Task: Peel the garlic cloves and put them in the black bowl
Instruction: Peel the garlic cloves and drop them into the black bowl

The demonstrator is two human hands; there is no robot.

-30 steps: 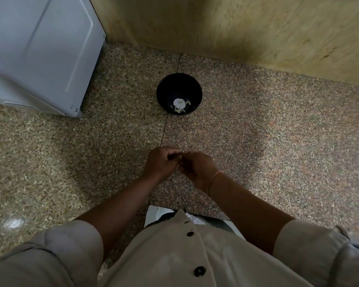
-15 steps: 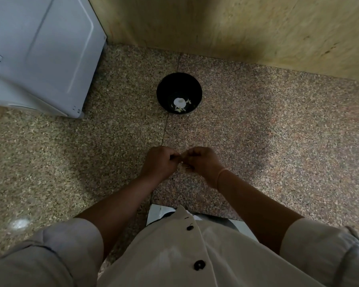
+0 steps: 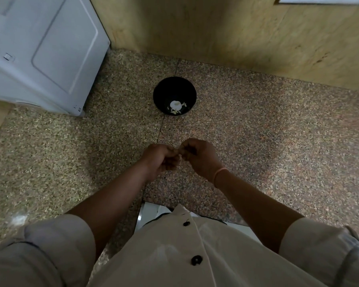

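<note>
Left hand (image 3: 162,158): your fingers are curled, and the grip pinches the garlic clove (image 3: 180,156) from the left.
Right hand (image 3: 197,156): your fingers are curled, and the grip pinches the same clove from the right.
Garlic clove: small, pale, mostly hidden between your fingertips.
Black bowl (image 3: 160,88): on the granite worktop (image 3: 257,131), far of your hands, holding pale garlic pieces (image 3: 175,105).
White appliance (image 3: 46,50): far left.

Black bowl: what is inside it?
The black bowl holds a small heap of pale pieces, likely garlic, at its bottom. Its near wall hides whatever lies just under that rim.
</note>
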